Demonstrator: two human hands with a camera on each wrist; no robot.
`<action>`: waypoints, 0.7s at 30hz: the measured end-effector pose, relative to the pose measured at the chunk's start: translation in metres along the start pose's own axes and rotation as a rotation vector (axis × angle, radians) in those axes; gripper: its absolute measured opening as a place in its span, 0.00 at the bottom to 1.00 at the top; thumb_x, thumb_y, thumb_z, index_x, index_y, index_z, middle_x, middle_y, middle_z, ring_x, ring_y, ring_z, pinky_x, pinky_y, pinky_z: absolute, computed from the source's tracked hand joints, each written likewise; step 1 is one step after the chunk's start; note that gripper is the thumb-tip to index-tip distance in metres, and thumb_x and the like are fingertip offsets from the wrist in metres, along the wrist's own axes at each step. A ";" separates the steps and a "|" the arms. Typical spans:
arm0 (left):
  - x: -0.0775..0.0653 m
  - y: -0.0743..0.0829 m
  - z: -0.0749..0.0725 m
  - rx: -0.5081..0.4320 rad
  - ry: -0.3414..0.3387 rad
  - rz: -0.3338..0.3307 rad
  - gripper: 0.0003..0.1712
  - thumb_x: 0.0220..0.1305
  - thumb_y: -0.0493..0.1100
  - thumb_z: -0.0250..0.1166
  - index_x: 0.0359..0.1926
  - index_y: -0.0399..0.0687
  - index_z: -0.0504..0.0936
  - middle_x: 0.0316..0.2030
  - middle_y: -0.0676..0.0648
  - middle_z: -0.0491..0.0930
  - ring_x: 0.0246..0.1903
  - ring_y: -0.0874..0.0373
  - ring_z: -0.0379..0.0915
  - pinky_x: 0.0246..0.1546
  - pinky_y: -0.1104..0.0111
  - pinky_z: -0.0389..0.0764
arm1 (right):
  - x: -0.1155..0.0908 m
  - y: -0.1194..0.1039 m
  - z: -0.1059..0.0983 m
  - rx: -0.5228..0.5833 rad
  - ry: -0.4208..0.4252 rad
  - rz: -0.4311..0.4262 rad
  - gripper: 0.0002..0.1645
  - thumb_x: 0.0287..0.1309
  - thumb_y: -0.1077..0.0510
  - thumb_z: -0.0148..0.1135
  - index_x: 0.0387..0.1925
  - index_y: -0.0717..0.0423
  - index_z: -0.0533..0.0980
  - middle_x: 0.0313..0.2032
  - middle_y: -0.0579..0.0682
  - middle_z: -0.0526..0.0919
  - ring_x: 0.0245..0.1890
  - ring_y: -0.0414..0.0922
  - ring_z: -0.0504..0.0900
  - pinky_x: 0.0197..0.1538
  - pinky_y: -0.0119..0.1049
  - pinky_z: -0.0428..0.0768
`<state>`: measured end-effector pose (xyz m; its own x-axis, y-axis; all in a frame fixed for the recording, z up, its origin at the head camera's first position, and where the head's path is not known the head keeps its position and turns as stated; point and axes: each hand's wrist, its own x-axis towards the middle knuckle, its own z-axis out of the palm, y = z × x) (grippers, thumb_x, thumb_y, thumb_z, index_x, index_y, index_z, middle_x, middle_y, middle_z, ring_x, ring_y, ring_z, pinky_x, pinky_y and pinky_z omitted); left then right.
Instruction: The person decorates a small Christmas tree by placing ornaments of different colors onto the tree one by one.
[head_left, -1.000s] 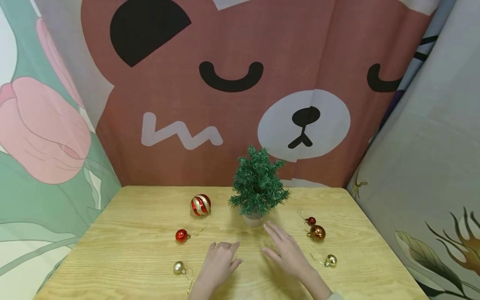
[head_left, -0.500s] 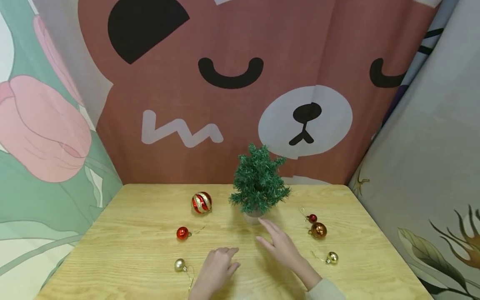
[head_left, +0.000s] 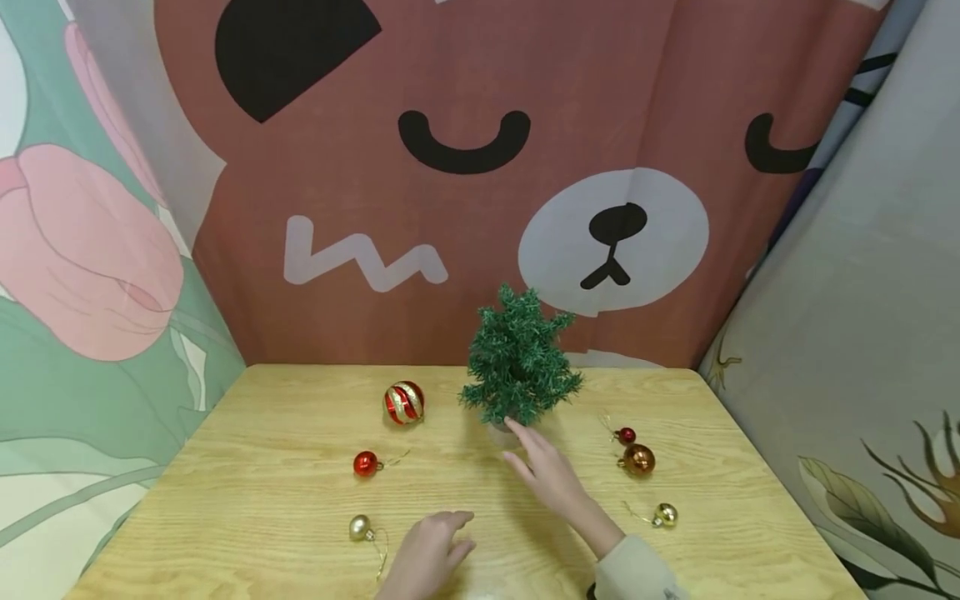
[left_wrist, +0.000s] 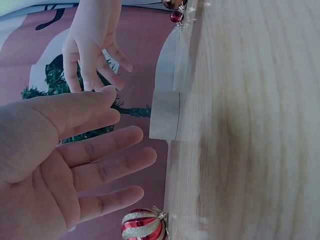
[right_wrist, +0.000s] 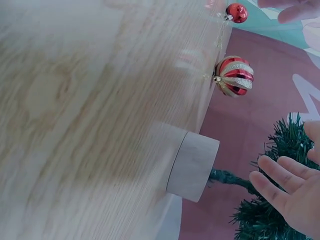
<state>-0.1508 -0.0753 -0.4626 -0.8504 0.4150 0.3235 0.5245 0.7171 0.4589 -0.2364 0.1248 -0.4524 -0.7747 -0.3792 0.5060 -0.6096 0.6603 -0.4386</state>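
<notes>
A small green artificial Christmas tree [head_left: 520, 358] stands upright toward the back of the table, its pale round base [right_wrist: 194, 166] plain in the right wrist view. My right hand [head_left: 543, 468] is held out in front of the tree with fingers extended, near the base and lower branches; whether it touches them I cannot tell. Nearer the front edge, my left hand [head_left: 429, 550] hovers over the wood, its fingers [left_wrist: 115, 160] loosely spread and holding nothing in the left wrist view. A red-and-gold striped bauble [head_left: 404, 403] lies left of the tree.
On the left of the table [head_left: 247, 517] lie a red bauble [head_left: 366, 464] and a pale gold bauble [head_left: 360, 527]. To the right are a small dark red bauble [head_left: 626, 435], a brown bauble [head_left: 638, 459] and a shiny gold bauble [head_left: 665, 515]. Printed curtains surround the table.
My right hand has moved left and forward toward the tree's base. The left hand has drawn back slightly toward the front edge. The tree and baubles stay in place; the head view shifts slightly.
</notes>
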 end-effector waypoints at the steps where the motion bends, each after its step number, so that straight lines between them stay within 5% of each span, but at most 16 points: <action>1: -0.001 0.000 0.000 -0.009 -0.006 -0.009 0.16 0.49 0.38 0.67 0.40 0.35 0.80 0.36 0.42 0.81 0.35 0.51 0.78 0.34 0.66 0.78 | 0.000 0.000 0.001 -0.006 0.014 -0.019 0.30 0.58 0.54 0.57 0.61 0.55 0.63 0.52 0.56 0.73 0.46 0.52 0.76 0.42 0.44 0.77; 5: -0.005 -0.002 -0.003 -0.059 -0.026 -0.044 0.16 0.50 0.38 0.66 0.41 0.34 0.79 0.37 0.42 0.80 0.37 0.50 0.77 0.35 0.65 0.78 | 0.003 -0.003 0.004 -0.026 0.081 -0.086 0.27 0.56 0.59 0.59 0.57 0.61 0.66 0.49 0.57 0.76 0.40 0.50 0.78 0.38 0.40 0.78; 11: -0.012 -0.003 -0.006 -0.127 -0.015 -0.043 0.16 0.51 0.37 0.66 0.42 0.33 0.79 0.37 0.42 0.80 0.35 0.52 0.77 0.33 0.67 0.78 | 0.009 -0.004 0.008 -0.037 0.164 -0.077 0.29 0.55 0.60 0.59 0.58 0.62 0.65 0.42 0.58 0.79 0.26 0.43 0.79 0.23 0.28 0.74; 17: -0.016 -0.005 -0.008 -0.210 -0.093 -0.078 0.17 0.53 0.39 0.65 0.43 0.33 0.78 0.38 0.41 0.80 0.34 0.54 0.76 0.33 0.69 0.77 | 0.016 -0.005 0.012 -0.042 0.236 -0.105 0.27 0.54 0.63 0.60 0.56 0.66 0.67 0.26 0.56 0.81 0.08 0.30 0.54 0.12 0.21 0.60; 21: -0.020 -0.005 -0.010 -0.224 -0.089 -0.076 0.18 0.54 0.41 0.64 0.43 0.33 0.78 0.39 0.42 0.79 0.35 0.54 0.75 0.34 0.68 0.76 | 0.021 -0.006 0.014 -0.015 0.284 -0.099 0.26 0.51 0.64 0.62 0.53 0.67 0.69 0.25 0.55 0.82 0.08 0.26 0.55 0.11 0.19 0.60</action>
<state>-0.1360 -0.0927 -0.4635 -0.8828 0.4193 0.2118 0.4469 0.6103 0.6541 -0.2515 0.1033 -0.4494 -0.6326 -0.2471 0.7340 -0.6755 0.6397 -0.3667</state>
